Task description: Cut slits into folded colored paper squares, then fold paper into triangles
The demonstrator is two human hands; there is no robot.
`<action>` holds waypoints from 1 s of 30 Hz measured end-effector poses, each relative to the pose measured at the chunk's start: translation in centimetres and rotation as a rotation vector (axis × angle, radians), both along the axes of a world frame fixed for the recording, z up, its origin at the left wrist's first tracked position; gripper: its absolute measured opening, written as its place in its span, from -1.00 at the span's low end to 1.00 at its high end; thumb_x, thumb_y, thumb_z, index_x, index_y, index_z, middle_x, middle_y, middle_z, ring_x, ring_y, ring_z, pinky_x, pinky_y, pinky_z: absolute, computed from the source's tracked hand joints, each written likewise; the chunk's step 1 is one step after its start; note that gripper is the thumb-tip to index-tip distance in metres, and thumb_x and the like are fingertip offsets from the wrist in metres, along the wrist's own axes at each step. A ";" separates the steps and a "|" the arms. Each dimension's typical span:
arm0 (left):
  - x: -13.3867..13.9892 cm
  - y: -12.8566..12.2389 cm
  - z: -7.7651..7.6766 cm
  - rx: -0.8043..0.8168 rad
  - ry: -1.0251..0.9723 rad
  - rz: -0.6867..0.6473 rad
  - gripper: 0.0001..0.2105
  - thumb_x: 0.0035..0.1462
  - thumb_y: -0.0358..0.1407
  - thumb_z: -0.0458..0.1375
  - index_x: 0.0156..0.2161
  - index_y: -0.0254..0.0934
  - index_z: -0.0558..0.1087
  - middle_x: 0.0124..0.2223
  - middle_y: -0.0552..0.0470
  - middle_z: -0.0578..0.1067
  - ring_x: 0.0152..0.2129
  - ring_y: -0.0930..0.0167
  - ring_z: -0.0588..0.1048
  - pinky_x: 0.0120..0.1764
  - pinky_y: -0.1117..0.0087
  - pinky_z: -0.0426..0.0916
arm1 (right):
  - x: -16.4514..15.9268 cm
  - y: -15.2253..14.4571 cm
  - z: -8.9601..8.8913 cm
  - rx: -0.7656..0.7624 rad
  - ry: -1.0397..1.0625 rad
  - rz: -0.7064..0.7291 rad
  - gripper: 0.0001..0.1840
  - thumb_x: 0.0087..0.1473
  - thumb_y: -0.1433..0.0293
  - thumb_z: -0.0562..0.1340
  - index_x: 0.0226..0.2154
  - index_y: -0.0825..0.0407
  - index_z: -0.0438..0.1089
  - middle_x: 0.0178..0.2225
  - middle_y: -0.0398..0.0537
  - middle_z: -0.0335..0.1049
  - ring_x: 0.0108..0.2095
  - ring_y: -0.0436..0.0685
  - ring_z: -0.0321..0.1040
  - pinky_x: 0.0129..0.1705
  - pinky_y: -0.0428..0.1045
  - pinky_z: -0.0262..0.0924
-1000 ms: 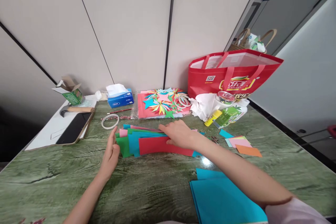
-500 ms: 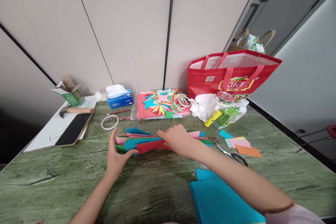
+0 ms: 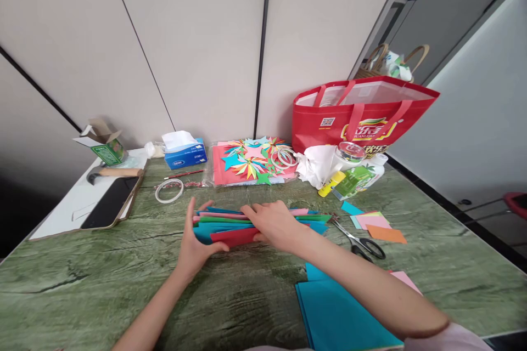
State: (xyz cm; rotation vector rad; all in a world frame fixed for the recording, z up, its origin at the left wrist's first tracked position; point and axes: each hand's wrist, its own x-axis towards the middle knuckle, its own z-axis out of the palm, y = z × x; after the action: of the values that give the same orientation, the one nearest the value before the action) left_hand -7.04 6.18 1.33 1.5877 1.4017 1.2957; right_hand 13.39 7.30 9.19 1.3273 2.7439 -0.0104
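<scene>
A thick bundle of coloured paper sheets point(image 3: 230, 226), red, blue, green and pink, stands on edge on the table in front of me. My left hand point(image 3: 200, 238) cups its left end, thumb along the near red sheet and fingers round the far side. From above, my right hand point(image 3: 274, 225) grips the bundle at its middle, with the thumb on the near side. Close to the bundle's right end lie scissors point(image 3: 358, 241) with black handles. A stack of blue paper point(image 3: 337, 312) rests on the table below my right forearm.
Small paper pieces point(image 3: 385, 233) lie right of the scissors. Along the back are a tissue box point(image 3: 185, 156), paper stars point(image 3: 249, 167), a glue stick point(image 3: 331, 184) and a red bag point(image 3: 317, 129). A tape roll point(image 3: 169, 191), a phone point(image 3: 109, 203) and a hammer point(image 3: 119, 172) are left.
My left hand has moved right and now wraps the left end of the bundle more closely. The sheets there are pressed together more evenly. My right hand keeps its grip.
</scene>
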 end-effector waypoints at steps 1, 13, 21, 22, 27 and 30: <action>0.3 0.1 -0.1 -0.011 0.045 0.035 0.06 -0.42 -0.18 0.39 0.21 -0.16 -0.08 0.15 -0.14 0.24 0.00 0.16 0.31 -0.04 0.22 0.25 | 0.0 0.0 -0.1 0.010 0.002 -0.001 -0.46 -0.13 0.26 0.33 -0.13 0.07 0.14 -0.27 0.01 0.42 -0.32 0.22 0.41 -0.43 -0.04 0.16; -0.5 0.5 -0.3 -0.133 0.079 0.215 -0.76 -0.36 -0.18 0.32 -0.54 -0.27 0.45 -0.56 0.12 0.50 -0.59 0.36 0.44 -0.46 0.40 0.36 | 6.4 -0.4 -1.8 0.232 0.087 -0.226 -0.60 -0.11 0.14 0.28 -0.29 0.08 0.31 -0.32 0.09 0.41 -0.20 0.29 0.30 -0.16 0.08 0.14; -1.8 0.3 -0.8 -0.142 0.056 0.166 -0.76 -0.34 -0.21 0.32 -0.50 -0.28 0.45 -0.54 0.10 0.51 -0.57 0.34 0.46 -0.45 0.37 0.38 | 8.2 -1.9 -6.5 0.247 0.902 -0.394 -0.37 -0.10 0.17 0.27 -0.01 0.00 0.09 0.02 0.11 0.19 0.05 0.24 0.14 0.02 0.13 0.10; -1.9 0.3 -0.8 -0.142 0.059 0.146 -0.77 -0.33 -0.20 0.32 -0.50 -0.28 0.45 -0.53 0.09 0.52 -0.56 0.34 0.46 -0.44 0.37 0.39 | 8.2 -1.9 -7.0 0.264 0.994 -0.435 -0.33 -0.12 0.15 0.28 0.01 0.00 0.07 0.03 0.13 0.17 0.06 0.25 0.12 0.04 0.15 0.07; -2.3 0.5 -1.2 -0.142 0.065 0.055 -0.78 -0.31 -0.21 0.31 -0.50 -0.27 0.47 -0.49 0.05 0.55 -0.51 0.31 0.49 -0.40 0.35 0.42 | 8.4 -2.0 -9.4 0.263 1.356 -0.607 -0.05 -0.13 -0.11 0.12 0.13 0.05 -0.25 0.10 0.32 0.00 0.08 0.31 0.12 0.01 0.20 0.10; -2.5 0.5 -1.2 -0.146 0.056 -0.001 -0.72 -0.32 -0.22 0.32 -0.41 -0.28 0.48 -0.42 0.01 0.58 -0.45 0.26 0.52 -0.34 0.30 0.43 | 8.2 -2.2 -10.3 0.137 1.430 -0.520 0.06 -0.20 -0.21 0.05 0.15 0.08 -0.34 0.10 0.37 0.01 0.08 0.31 0.11 0.01 0.19 0.09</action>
State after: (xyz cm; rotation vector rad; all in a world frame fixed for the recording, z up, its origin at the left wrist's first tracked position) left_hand -9.58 6.64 0.09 1.5363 1.4942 1.1289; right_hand 21.59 5.08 -1.10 2.8157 3.0874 -1.2781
